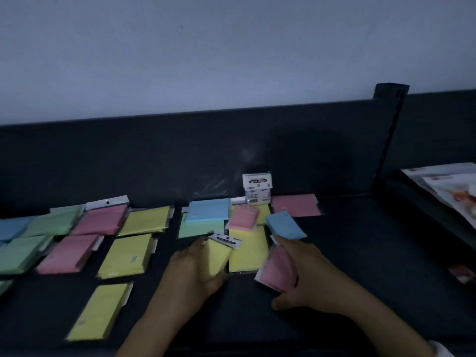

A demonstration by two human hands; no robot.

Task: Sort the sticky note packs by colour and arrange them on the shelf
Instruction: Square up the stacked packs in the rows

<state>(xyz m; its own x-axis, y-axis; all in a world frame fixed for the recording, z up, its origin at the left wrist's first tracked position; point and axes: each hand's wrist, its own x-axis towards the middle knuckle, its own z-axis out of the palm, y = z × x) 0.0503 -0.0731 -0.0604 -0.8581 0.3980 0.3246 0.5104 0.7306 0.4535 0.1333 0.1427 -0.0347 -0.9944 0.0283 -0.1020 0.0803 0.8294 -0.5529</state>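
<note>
Head view: the scene is dimly lit, and fine detail is lost in shadow. A yellow pack (pixel 217 258) is gripped by the left hand (pixel 190 269) over the dark shelf (pixel 334 266), just in front of the unsorted pile. Its left side is hidden by the curled fingers and thumb, and its header card is seen upside down. A pink pack (pixel 277 271) is gripped by the right hand (pixel 306 274), whose fingers cover its right side. It is smeared by motion blur, so whether it touches the shelf cannot be told.

Behind the hands, a blue pack (pixel 207 210) is laid over a green pack (pixel 195 229), of which only a strip is shown. A second yellow pack (pixel 248 251) is partly covered by a small pink pack (pixel 243 217) and a tilted blue pack (pixel 284 225). A labelled pack (pixel 257 188) is propped upright against the back panel (pixel 180 155).

To the left, packs are laid out in a yellow column (pixel 126 256), a pink column (pixel 68 253) and a green group (pixel 20 253). A blue edge pack (pixel 13 228) is cut off by the frame. At the right, printed sheets (pixel 443 191) are cropped, and a pinkish object (pixel 461 273) is too blurred to be identified.
</note>
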